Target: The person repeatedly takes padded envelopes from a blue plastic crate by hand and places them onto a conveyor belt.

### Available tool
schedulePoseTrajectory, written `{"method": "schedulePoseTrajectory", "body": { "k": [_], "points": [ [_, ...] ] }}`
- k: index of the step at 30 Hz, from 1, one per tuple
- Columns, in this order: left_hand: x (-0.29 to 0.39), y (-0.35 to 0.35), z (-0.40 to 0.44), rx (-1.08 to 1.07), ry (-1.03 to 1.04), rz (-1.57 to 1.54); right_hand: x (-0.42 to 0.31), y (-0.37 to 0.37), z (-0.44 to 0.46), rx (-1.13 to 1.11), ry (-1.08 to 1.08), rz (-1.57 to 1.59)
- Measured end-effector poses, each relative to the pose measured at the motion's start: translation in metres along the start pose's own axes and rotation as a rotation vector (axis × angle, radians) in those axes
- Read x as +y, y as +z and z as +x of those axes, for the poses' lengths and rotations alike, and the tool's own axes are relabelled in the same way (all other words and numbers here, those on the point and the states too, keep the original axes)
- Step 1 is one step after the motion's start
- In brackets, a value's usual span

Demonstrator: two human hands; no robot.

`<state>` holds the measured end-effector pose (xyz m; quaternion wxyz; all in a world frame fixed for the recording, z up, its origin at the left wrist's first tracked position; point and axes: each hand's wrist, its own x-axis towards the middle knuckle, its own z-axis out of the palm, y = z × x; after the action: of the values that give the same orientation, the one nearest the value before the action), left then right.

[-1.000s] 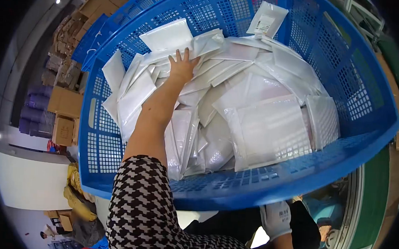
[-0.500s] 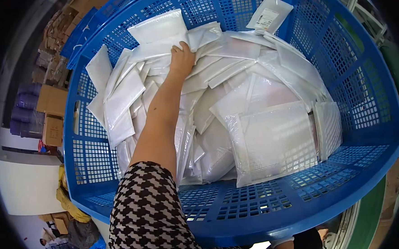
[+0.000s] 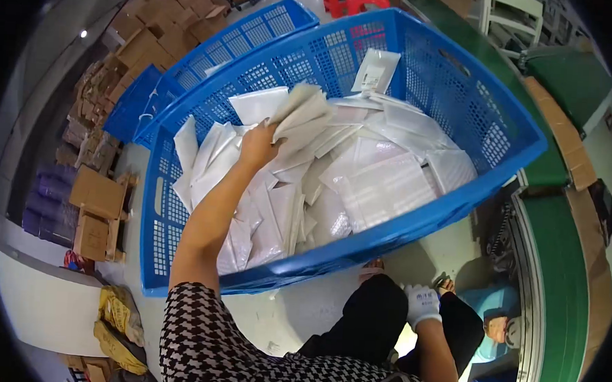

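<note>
Here's the left grip (image 3: pixel 261 146), fingers pinching a pale packet (image 3: pixel 304 118) by its near edge, the packet rising just beyond and to the right of the grip, over the heap of packets (image 3: pixel 382 188) in the blue basket (image 3: pixel 386 241). This could get slippery: the wrapping looks slick and the hold seems to take in just one side, so the packet could slide out and drop onto the heap. It looks layered, too; if that's several pieces bunched together, an outer one could peel away. Farther beyond and right of the grip, a labelled packet (image 3: pixel 376 71) stands propped by the far wall, and a shift in the heap under it could tip it over. Now, what can't we see? Some of the left fingertips are lost behind the packet, whose edges blur, so there's no counting the layers. Packets deeper below the grip are buried, and that label is too small to read. Nearer and well to the right, outside the basket, the gloved right grip (image 3: pixel 422 304) rests at a black trouser leg (image 3: pixel 376 309); whether it's closed, you can't tell. Far beyond, a second basket (image 3: pixel 259 31) keeps most of its inside hidden.
</note>
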<state>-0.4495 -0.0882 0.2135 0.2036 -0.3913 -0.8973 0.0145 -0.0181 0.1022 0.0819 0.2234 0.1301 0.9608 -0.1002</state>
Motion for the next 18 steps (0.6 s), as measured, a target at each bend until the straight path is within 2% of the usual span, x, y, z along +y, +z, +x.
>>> {"method": "schedulePoseTrajectory", "body": {
  "k": [3, 6, 8, 10, 11, 13, 15, 16, 18],
  "points": [
    [0.013, -0.075, -0.016, 0.117, -0.023, -0.367, 0.008, 0.02, -0.009, 0.071, 0.027, 0.083],
    [0.051, -0.186, -0.038, 0.118, -0.013, -0.496, 0.012, 0.027, -0.025, 0.198, 0.022, 0.159],
    [0.069, -0.25, -0.053, 0.017, -0.147, -0.651, 0.009, 0.016, -0.041, 0.168, 0.032, 0.205],
    [0.089, -0.306, -0.072, 0.107, -0.176, -0.856, 0.011, 0.01, -0.061, 0.261, 0.003, 0.332],
    [0.091, -0.329, -0.077, 0.1, -0.156, -0.856, 0.011, 0.007, -0.073, 0.269, 0.017, 0.345],
    [0.092, -0.367, -0.082, -0.042, 0.098, -1.06, 0.011, 0.0, -0.102, 0.53, -0.077, 0.86],
    [0.112, -0.385, -0.085, -0.218, 0.293, -1.235, 0.006, -0.014, -0.138, 0.426, -0.077, 1.695],
    [0.122, -0.381, -0.084, -0.241, 0.318, -1.246, 0.008, -0.021, -0.158, 0.446, -0.049, 1.709],
    [0.145, -0.357, -0.081, -0.531, 0.446, -1.205, 0.017, -0.031, -0.199, 0.491, -0.161, 2.098]
  ]
}}
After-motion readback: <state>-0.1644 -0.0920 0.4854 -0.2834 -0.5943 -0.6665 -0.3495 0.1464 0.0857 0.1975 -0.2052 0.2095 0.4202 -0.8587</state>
